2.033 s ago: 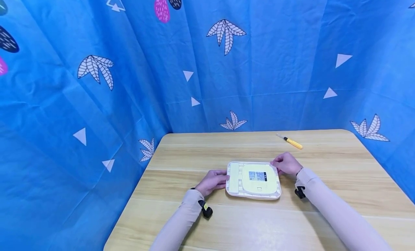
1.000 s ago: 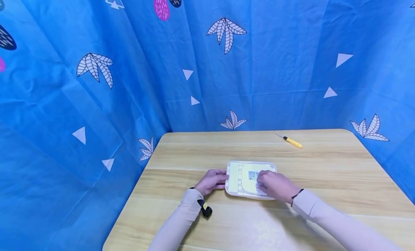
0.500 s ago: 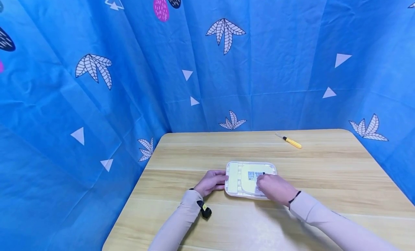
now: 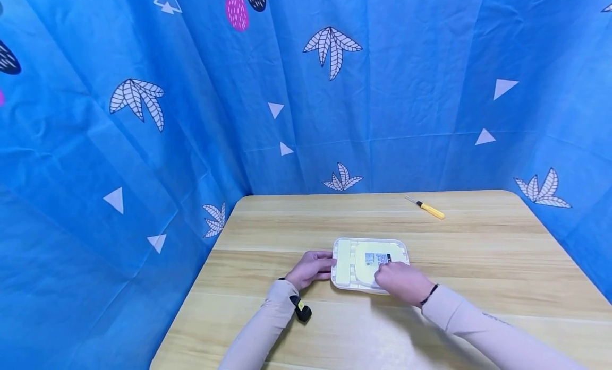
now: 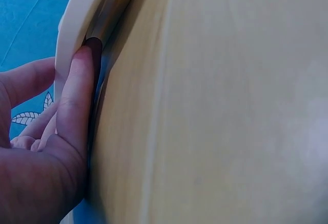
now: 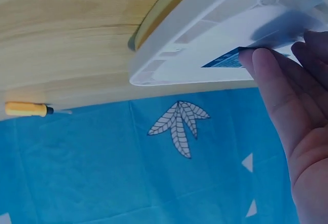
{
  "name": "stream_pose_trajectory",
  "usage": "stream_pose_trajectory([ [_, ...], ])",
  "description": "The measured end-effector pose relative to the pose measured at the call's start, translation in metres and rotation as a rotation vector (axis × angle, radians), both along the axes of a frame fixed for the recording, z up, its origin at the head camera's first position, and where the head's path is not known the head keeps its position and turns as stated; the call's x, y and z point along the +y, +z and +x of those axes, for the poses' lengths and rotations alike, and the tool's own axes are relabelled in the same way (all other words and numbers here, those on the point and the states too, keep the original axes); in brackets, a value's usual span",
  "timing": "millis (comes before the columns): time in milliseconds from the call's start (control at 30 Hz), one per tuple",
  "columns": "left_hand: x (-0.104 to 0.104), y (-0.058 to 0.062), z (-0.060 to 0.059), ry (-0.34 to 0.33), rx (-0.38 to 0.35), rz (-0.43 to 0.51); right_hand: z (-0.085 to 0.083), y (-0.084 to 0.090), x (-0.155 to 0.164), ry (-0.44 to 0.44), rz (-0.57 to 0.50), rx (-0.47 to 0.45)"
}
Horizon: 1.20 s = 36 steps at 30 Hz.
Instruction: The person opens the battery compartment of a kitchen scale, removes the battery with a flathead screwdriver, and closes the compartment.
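A flat white plastic device [image 4: 343, 261], like a small scale, lies on the table with its underside up. It has a raised inner panel with a printed label [image 4: 376, 259]. My left hand [image 4: 309, 268] grips its left edge; in the left wrist view the thumb and a finger hold the rim [image 5: 84, 3] from two sides. My right hand [image 4: 404, 282] covers the panel's front right part, where a small tab was visible earlier. In the right wrist view its fingertips [image 6: 266, 60] touch near the label; what lies under them is hidden.
A yellow-handled screwdriver [image 4: 432, 211] lies at the back right of the wooden table [image 4: 296, 221]. A blue patterned curtain [image 4: 406, 94] hangs behind the table and along its sides. Straps with small black devices [image 4: 302, 311] sit at the wrists.
My right hand has moved from the device's far right corner onto its panel, then slid slightly toward the front. The device has shifted a little left. My left hand keeps its hold.
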<state>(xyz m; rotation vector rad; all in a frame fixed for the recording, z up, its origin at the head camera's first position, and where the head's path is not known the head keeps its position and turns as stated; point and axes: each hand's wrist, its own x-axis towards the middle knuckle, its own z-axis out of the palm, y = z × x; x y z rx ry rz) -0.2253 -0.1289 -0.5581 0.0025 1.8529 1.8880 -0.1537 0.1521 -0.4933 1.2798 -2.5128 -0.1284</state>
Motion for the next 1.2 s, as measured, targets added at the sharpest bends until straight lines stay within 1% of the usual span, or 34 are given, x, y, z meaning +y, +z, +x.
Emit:
stream_pose_trajectory([
  [100,0.000,0.000,-0.001,-0.003,0.004,0.002,0.000,0.000,-0.001,0.039,0.021,0.041],
  [200,0.001,0.000,-0.001,-0.005,0.013,0.003,-0.001,-0.001,0.000,0.045,0.037,0.052],
  [433,0.001,0.001,0.001,0.004,0.015,-0.012,-0.002,-0.001,0.002,0.062,0.033,0.030],
  [567,0.001,0.003,0.002,0.004,0.013,-0.010,-0.005,-0.001,0.004,0.056,0.015,0.002],
  [667,0.001,0.003,0.001,0.005,0.012,-0.006,-0.007,0.002,0.006,0.010,-0.063,-0.128],
  [767,0.000,0.001,0.001,0.004,0.011,-0.003,-0.010,0.006,0.006,-0.059,-0.167,-0.253],
  [800,0.000,0.001,0.001,0.003,0.011,-0.001,-0.010,0.007,0.006,-0.081,-0.202,-0.290],
  [833,0.000,0.001,0.001,0.000,0.010,0.001,-0.011,0.008,0.006,-0.097,-0.219,-0.303],
  [900,0.000,0.002,0.001,-0.002,0.003,0.003,-0.012,0.009,0.006,-0.123,-0.228,-0.299],
  [967,0.000,0.002,0.001,-0.004,0.002,0.002,-0.012,0.010,0.006,-0.131,-0.223,-0.275],
  [1133,0.001,0.003,0.002,0.013,-0.005,-0.003,-0.012,0.014,0.005,-0.136,-0.198,-0.174],
  [1200,0.001,0.003,0.002,0.016,-0.007,-0.004,-0.011,0.015,0.004,-0.140,-0.197,-0.147],
])
